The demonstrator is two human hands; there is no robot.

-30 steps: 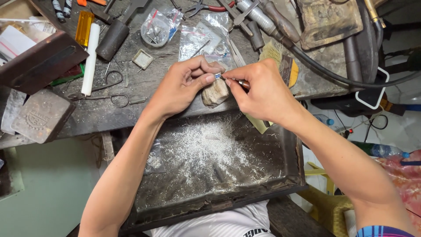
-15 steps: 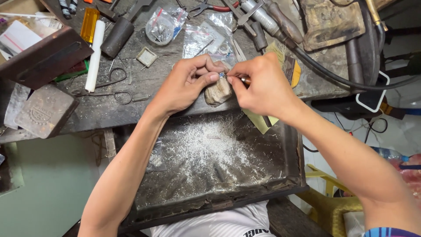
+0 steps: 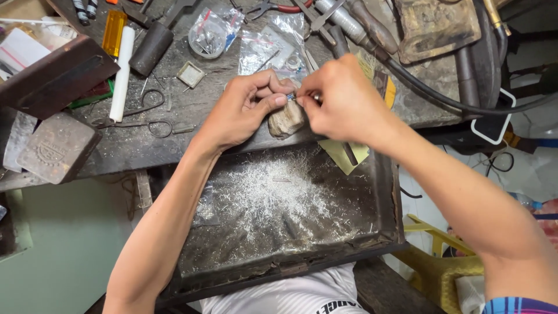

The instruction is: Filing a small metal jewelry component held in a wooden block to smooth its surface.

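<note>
My left hand (image 3: 247, 110) pinches a tiny metal piece (image 3: 290, 97) between thumb and forefinger, just above a worn wooden bench peg (image 3: 286, 120) that juts from the workbench edge. My right hand (image 3: 343, 99) meets it from the right, fingers closed on a thin tool whose tip touches the piece; most of the tool is hidden by the hand. Below both hands a dark metal catch tray (image 3: 381, 192) holds a spread of pale metal filings (image 3: 279, 192).
The dark workbench (image 3: 174, 128) carries scissors (image 3: 139, 119), a white tube (image 3: 122, 72), a metal block (image 3: 55, 148), small plastic bags (image 3: 273, 43), a round clear container (image 3: 207, 38), pliers and a black hose (image 3: 442, 102). A yellow stool (image 3: 442, 261) stands at lower right.
Both hands stay together at the peg. The view has shifted slightly, so they sit a little lower and more central. The right hand has made small movements against the piece.
</note>
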